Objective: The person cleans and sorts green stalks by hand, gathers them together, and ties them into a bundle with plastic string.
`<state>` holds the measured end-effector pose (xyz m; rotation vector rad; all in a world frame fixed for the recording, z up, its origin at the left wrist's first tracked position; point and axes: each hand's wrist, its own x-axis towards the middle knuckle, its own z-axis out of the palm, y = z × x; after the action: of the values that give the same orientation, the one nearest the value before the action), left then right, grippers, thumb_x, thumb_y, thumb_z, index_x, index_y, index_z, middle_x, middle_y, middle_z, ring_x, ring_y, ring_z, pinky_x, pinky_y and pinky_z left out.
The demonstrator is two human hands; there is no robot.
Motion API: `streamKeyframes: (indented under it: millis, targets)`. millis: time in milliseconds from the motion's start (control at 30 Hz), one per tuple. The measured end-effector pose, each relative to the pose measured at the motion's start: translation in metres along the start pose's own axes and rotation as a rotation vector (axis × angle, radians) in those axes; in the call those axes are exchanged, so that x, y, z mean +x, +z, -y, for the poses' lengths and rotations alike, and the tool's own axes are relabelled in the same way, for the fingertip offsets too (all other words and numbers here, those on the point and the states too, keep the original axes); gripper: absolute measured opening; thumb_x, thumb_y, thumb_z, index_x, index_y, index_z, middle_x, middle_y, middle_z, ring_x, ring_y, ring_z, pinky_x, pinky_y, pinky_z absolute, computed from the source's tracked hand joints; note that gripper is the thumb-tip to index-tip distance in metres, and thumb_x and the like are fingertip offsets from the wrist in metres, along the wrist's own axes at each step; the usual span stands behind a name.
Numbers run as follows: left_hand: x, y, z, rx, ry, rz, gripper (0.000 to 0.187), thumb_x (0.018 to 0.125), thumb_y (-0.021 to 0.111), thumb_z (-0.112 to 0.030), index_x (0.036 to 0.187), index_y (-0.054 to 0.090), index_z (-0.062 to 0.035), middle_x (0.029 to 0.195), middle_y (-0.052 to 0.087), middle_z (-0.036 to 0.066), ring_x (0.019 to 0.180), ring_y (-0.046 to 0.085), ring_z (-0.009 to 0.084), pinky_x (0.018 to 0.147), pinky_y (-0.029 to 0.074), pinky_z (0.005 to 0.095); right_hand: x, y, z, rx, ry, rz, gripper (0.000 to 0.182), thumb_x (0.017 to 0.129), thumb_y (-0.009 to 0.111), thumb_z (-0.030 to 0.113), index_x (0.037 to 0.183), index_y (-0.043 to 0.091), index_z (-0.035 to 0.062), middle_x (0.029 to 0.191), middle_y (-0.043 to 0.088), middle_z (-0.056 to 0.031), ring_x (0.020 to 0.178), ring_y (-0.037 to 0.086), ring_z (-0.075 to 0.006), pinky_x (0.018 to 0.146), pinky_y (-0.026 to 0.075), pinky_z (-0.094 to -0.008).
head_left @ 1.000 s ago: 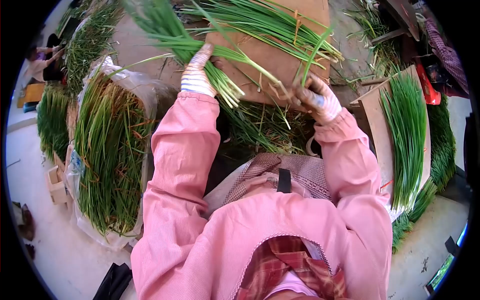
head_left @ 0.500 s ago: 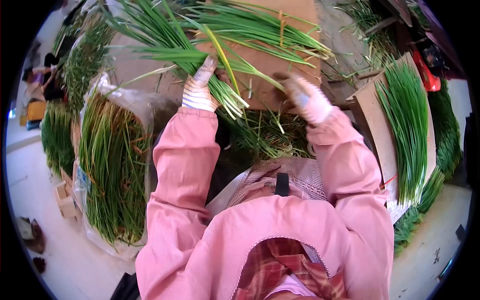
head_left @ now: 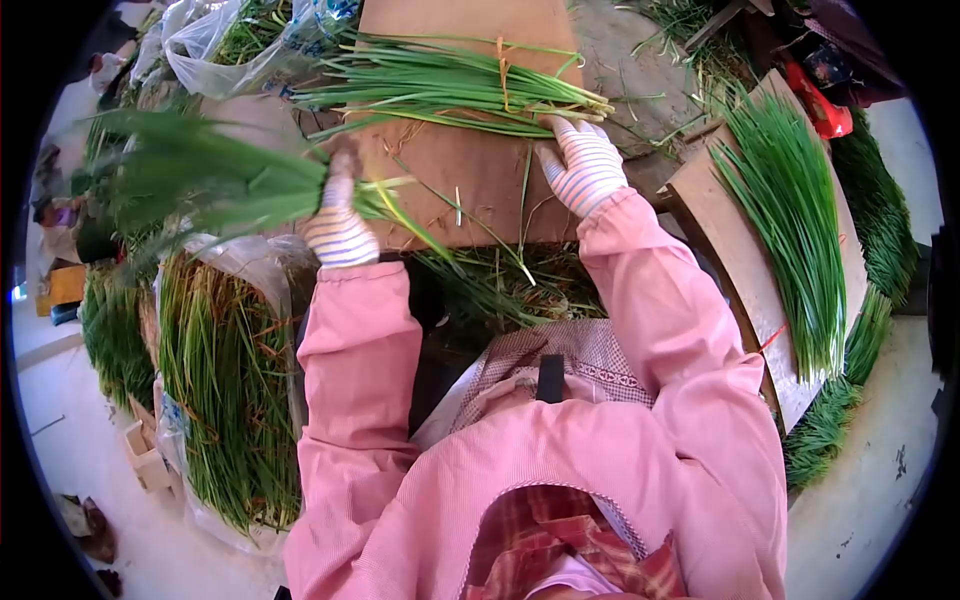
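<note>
My left hand (head_left: 338, 232), in a striped glove, grips a thick bunch of green chives (head_left: 215, 182) that points left and is blurred. My right hand (head_left: 583, 163), gloved the same way, lies flat with fingers spread on the root ends of a second chive bundle (head_left: 450, 85). That bundle is tied with a yellow band and rests across a brown cardboard sheet (head_left: 470, 175). Loose stalks and trimmings (head_left: 500, 285) lie below the cardboard's near edge, in front of my pink sleeves.
A bag full of chives (head_left: 225, 380) stands at my left. A cardboard tray (head_left: 725, 230) with neatly laid chives (head_left: 795, 220) sits at my right, more piled beyond it. Plastic bags (head_left: 205, 35) lie at top left. Another person (head_left: 60, 215) is at far left.
My left hand swung its bunch from over the cardboard out to the left. My right hand let go of the stalks it was picking at and came down flat on the tied bundle.
</note>
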<state>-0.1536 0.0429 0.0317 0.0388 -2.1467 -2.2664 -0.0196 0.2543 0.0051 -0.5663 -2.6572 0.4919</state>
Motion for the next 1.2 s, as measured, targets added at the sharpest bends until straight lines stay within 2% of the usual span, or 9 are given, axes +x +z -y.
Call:
streamKeyframes:
  millis: [100, 233, 300, 400, 500, 600, 867, 967, 1200]
  targets:
    - [0.028, -0.013, 0.001, -0.288, -0.478, -0.050, 0.027, 0.073, 0.064, -0.030, 0.089, 0.058, -0.0095, 0.066, 0.048, -0.003, 0.050, 0.038, 0.0092, 0.052, 0.043, 0.0220, -0.010, 0.010, -0.002, -0.271, -0.045, -0.047, 0.038, 0.071, 0.055, 0.029, 0.104, 0.049, 0.0126, 0.095, 0.053, -0.0131, 0.091, 0.050, -0.0317, 0.073, 0.042, -0.0450]
    - [-0.007, 0.000, -0.022, -0.414, -0.592, -0.047, 0.007, 0.082, 0.053, -0.029, 0.085, 0.054, -0.0232, 0.050, 0.027, -0.012, 0.038, 0.026, 0.0062, 0.041, 0.036, 0.0274, -0.025, -0.026, 0.036, 0.017, -0.293, 0.543, 0.020, 0.074, 0.053, 0.027, 0.084, 0.057, 0.0108, 0.081, 0.056, -0.0138, 0.077, 0.055, -0.0327, 0.067, 0.045, -0.0411]
    - [-0.001, -0.015, 0.002, -0.778, -0.670, 0.315, 0.027, 0.073, 0.064, -0.030, 0.092, 0.054, -0.0158, 0.060, 0.040, -0.008, 0.048, 0.034, 0.0074, 0.051, 0.038, 0.0259, -0.013, -0.028, 0.026, -0.057, -0.099, 0.433, 0.019, 0.073, 0.054, 0.026, 0.083, 0.057, 0.0107, 0.077, 0.055, -0.0158, 0.076, 0.054, -0.0333, 0.066, 0.045, -0.0402]
    - [-0.017, 0.001, -0.012, -0.589, -0.602, 0.211, 0.024, 0.070, 0.068, -0.028, 0.084, 0.054, -0.0142, 0.057, 0.040, -0.006, 0.048, 0.038, 0.0093, 0.049, 0.040, 0.0284, 0.027, -0.030, -0.020, 0.001, 0.026, -0.111, 0.019, 0.069, 0.057, 0.016, 0.089, 0.058, 0.0147, 0.077, 0.055, -0.0152, 0.074, 0.053, -0.0328, 0.065, 0.044, -0.0396]
    - [-0.015, 0.003, -0.010, -0.541, -0.512, 0.254, 0.023, 0.068, 0.069, -0.022, 0.083, 0.055, -0.0129, 0.059, 0.046, -0.003, 0.051, 0.045, 0.0124, 0.051, 0.044, 0.0314, 0.054, -0.043, -0.032, -0.290, 0.003, -0.046, 0.028, 0.075, 0.054, 0.023, 0.100, 0.052, 0.0101, 0.090, 0.054, -0.0182, 0.085, 0.052, -0.0339, 0.076, 0.042, -0.0399]
    - [-0.016, 0.005, -0.015, -0.586, -0.487, 0.333, 0.021, 0.069, 0.068, -0.019, 0.085, 0.055, -0.0135, 0.059, 0.046, -0.002, 0.050, 0.045, 0.0125, 0.051, 0.044, 0.0315, 0.076, -0.042, -0.037, -0.482, 0.135, 0.562, 0.029, 0.077, 0.052, 0.031, 0.098, 0.052, 0.0121, 0.090, 0.054, -0.0170, 0.086, 0.052, -0.0336, 0.075, 0.043, -0.0398]
    - [-0.014, 0.003, -0.025, -0.647, -0.327, 0.215, 0.023, 0.066, 0.069, -0.010, 0.086, 0.057, -0.0075, 0.067, 0.052, 0.000, 0.050, 0.047, 0.0103, 0.048, 0.046, 0.0258, 0.082, -0.081, -0.017, -0.154, -0.150, -0.074, 0.023, 0.073, 0.057, 0.009, 0.096, 0.054, 0.0091, 0.084, 0.053, -0.0172, 0.073, 0.054, -0.0328, 0.063, 0.045, -0.0338]
    - [-0.016, -0.001, -0.025, -0.616, -0.268, 0.289, 0.021, 0.068, 0.066, -0.009, 0.086, 0.057, -0.0058, 0.067, 0.053, 0.002, 0.054, 0.051, 0.0119, 0.048, 0.048, 0.0265, 0.062, -0.077, -0.015, -0.311, -0.018, 0.577, 0.024, 0.075, 0.057, 0.020, 0.095, 0.057, 0.0061, 0.086, 0.058, -0.0169, 0.075, 0.056, -0.0294, 0.069, 0.044, -0.0332]
    - [-0.017, -0.003, -0.021, -0.791, -0.489, 0.370, 0.018, 0.071, 0.064, -0.010, 0.087, 0.056, -0.0095, 0.061, 0.049, 0.001, 0.051, 0.047, 0.0127, 0.048, 0.046, 0.0286, 0.058, -0.086, -0.001, -0.192, 0.072, 0.500, 0.027, 0.077, 0.055, 0.027, 0.091, 0.057, 0.0048, 0.081, 0.059, -0.0154, 0.074, 0.056, -0.0281, 0.068, 0.043, -0.0320]
